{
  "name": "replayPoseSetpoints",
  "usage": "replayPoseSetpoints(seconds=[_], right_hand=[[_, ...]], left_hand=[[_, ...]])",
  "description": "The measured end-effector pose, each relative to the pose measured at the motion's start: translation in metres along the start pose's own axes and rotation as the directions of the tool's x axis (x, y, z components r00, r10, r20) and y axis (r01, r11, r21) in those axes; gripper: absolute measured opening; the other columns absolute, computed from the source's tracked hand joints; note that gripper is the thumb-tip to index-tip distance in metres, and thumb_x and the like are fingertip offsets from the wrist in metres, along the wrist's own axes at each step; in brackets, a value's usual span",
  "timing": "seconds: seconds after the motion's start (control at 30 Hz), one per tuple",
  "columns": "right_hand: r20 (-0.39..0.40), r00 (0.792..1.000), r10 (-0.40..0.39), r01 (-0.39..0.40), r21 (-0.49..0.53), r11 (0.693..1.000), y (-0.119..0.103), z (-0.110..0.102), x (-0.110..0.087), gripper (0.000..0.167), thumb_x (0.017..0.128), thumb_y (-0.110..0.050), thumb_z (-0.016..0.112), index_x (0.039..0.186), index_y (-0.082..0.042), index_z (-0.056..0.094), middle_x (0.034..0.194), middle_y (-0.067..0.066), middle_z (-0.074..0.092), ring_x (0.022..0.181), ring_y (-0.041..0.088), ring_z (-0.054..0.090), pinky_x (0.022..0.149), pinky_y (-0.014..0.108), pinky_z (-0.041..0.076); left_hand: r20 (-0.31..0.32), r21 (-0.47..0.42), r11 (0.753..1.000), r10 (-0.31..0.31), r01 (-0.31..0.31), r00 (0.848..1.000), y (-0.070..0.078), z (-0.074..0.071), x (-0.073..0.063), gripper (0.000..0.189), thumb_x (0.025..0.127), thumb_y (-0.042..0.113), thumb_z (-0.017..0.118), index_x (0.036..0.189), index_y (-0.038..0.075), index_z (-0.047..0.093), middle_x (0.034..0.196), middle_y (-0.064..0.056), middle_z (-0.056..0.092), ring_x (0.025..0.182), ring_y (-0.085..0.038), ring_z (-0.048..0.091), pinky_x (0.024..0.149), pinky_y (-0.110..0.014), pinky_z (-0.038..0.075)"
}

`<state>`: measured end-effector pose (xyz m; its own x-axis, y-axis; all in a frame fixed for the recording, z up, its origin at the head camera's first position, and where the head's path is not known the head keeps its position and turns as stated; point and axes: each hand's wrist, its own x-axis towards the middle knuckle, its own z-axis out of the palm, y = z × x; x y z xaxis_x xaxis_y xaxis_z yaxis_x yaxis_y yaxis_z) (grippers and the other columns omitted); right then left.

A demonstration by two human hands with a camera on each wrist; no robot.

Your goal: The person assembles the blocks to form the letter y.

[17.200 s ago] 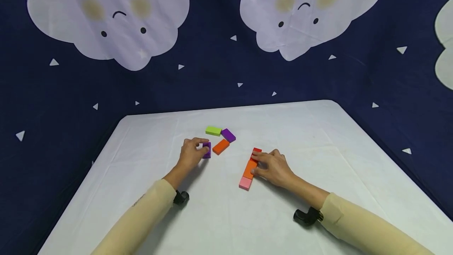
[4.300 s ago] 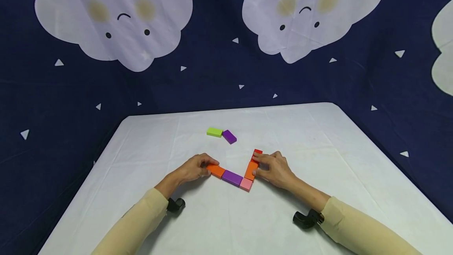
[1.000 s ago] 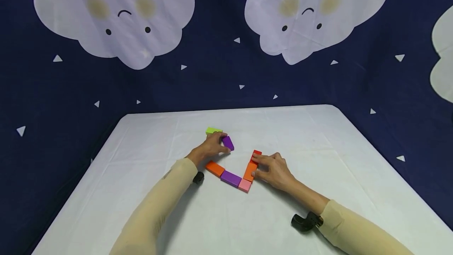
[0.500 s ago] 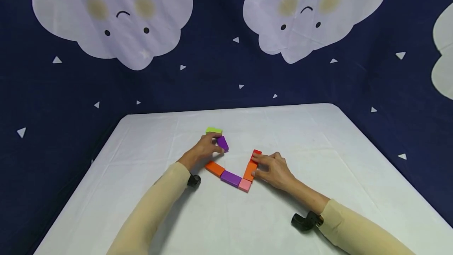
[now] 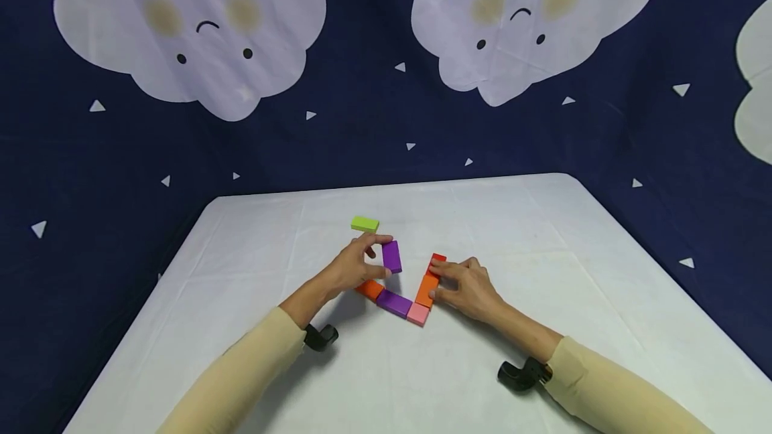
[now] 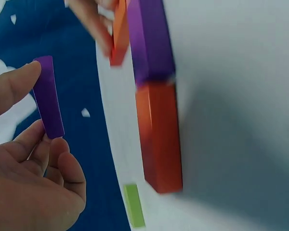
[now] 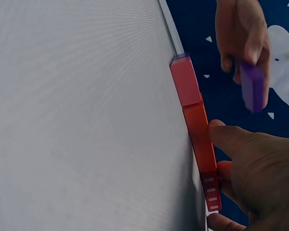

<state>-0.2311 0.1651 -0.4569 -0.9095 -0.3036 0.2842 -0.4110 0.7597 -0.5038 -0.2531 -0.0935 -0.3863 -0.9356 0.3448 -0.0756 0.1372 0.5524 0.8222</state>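
My left hand (image 5: 352,265) pinches a purple rectangular block (image 5: 392,256) between thumb and fingers. In the left wrist view that purple block (image 6: 48,98) is held by its two ends, raised off the table. My right hand (image 5: 469,288) rests on the right-hand row, its fingertips on the red block (image 5: 439,258) and its thumb on an orange block (image 5: 425,291). A pink block (image 5: 418,314) sits at the near end of that row. From it a second purple block (image 5: 395,303) and another orange block (image 5: 370,289) run left, making a V; the left hand partly covers this orange one.
A lime green block (image 5: 364,224) lies alone beyond the left hand. The white-covered table (image 5: 543,240) ends at a dark blue cloth (image 5: 362,153) with cloud faces. Both wrists carry black camera mounts, the right mount (image 5: 521,375) hanging near the table.
About four seconds ago the left hand was at the left orange block. It has since taken the purple block from beside the green one, lifting it nearer and rightward. The right hand stays put.
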Motion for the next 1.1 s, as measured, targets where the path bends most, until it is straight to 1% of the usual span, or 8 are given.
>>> replayPoseSetpoints(seconds=[0.1,0.17,0.23,0.4,0.6,0.87,0.97,1.1], right_hand=[[0.004,1.0,0.004,-0.004,0.001,1.0,-0.001,0.0,0.0,0.049,0.074,-0.037,0.077,0.12,-0.022,0.066,0.126,0.002,0.064,0.088,0.016,0.044,0.076,0.03,0.028],[0.007,1.0,0.008,-0.008,0.001,1.0,-0.002,-0.001,0.0,0.049,0.074,-0.037,0.077,0.12,-0.022,0.066,0.126,0.002,0.064,0.088,0.016,0.044,0.076,0.031,0.029],[0.01,1.0,0.011,-0.011,-0.003,1.0,-0.002,-0.001,0.0,0.049,0.074,-0.038,0.077,0.12,-0.022,0.066,0.126,0.002,0.064,0.089,0.016,0.044,0.076,0.031,0.029],[0.002,1.0,0.008,-0.008,-0.009,1.0,-0.002,0.0,0.0,0.049,0.074,-0.037,0.077,0.119,-0.023,0.067,0.126,0.001,0.064,0.089,0.016,0.044,0.077,0.031,0.03],[0.004,1.0,-0.001,0.001,-0.012,1.0,-0.002,-0.001,0.0,0.049,0.074,-0.038,0.077,0.12,-0.023,0.066,0.126,0.002,0.064,0.089,0.017,0.045,0.078,0.033,0.031],[-0.008,1.0,-0.012,0.012,0.007,1.0,-0.002,0.0,-0.001,0.049,0.074,-0.037,0.077,0.119,-0.021,0.067,0.126,0.001,0.064,0.089,0.016,0.044,0.077,0.031,0.029],[-0.012,1.0,-0.013,0.013,0.006,1.0,-0.001,0.0,-0.001,0.049,0.074,-0.037,0.077,0.119,-0.022,0.067,0.126,0.0,0.064,0.089,0.015,0.044,0.077,0.032,0.029],[-0.015,1.0,-0.013,0.013,0.005,1.0,-0.001,0.0,-0.001,0.049,0.073,-0.037,0.077,0.119,-0.022,0.067,0.126,0.0,0.064,0.089,0.015,0.044,0.077,0.032,0.029]], left_hand=[[0.055,0.017,0.997,0.078,-0.079,0.995,0.004,0.006,-0.017,0.063,0.076,0.013,0.077,0.134,0.023,0.052,0.123,0.002,0.052,0.107,-0.023,0.043,0.071,-0.027,0.042],[0.095,0.032,0.99,0.137,-0.14,0.986,0.004,0.01,-0.026,0.064,0.077,0.013,0.076,0.135,0.021,0.051,0.125,0.002,0.052,0.107,-0.022,0.043,0.074,-0.03,0.044],[0.138,0.045,0.981,0.179,-0.187,0.974,0.003,0.014,-0.034,0.064,0.077,0.013,0.075,0.135,0.02,0.05,0.128,0.003,0.051,0.11,-0.023,0.043,0.081,-0.035,0.046],[0.239,0.097,0.952,0.261,-0.29,0.935,-0.001,0.021,-0.051,0.064,0.077,0.011,0.074,0.136,0.017,0.049,0.134,0.001,0.05,0.116,-0.026,0.042,0.095,-0.043,0.039],[0.343,0.166,0.927,0.266,-0.337,0.901,-0.01,0.03,-0.061,0.063,0.076,0.015,0.075,0.134,0.02,0.05,0.136,0.005,0.049,0.12,-0.015,0.038,0.1,-0.04,0.036],[0.421,0.205,0.923,0.217,-0.326,0.881,-0.017,0.039,-0.069,0.063,0.077,0.014,0.074,0.134,0.024,0.051,0.135,0.005,0.048,0.123,-0.015,0.037,0.105,-0.04,0.034],[0.447,0.234,0.911,0.21,-0.34,0.87,-0.018,0.041,-0.071,0.063,0.078,0.014,0.073,0.135,0.028,0.049,0.134,0.008,0.048,0.124,-0.012,0.036,0.108,-0.041,0.031],[0.454,0.261,0.886,0.237,-0.382,0.859,-0.019,0.043,-0.073,0.065,0.079,0.015,0.073,0.137,0.029,0.047,0.135,0.011,0.048,0.125,-0.011,0.036,0.109,-0.04,0.03]])
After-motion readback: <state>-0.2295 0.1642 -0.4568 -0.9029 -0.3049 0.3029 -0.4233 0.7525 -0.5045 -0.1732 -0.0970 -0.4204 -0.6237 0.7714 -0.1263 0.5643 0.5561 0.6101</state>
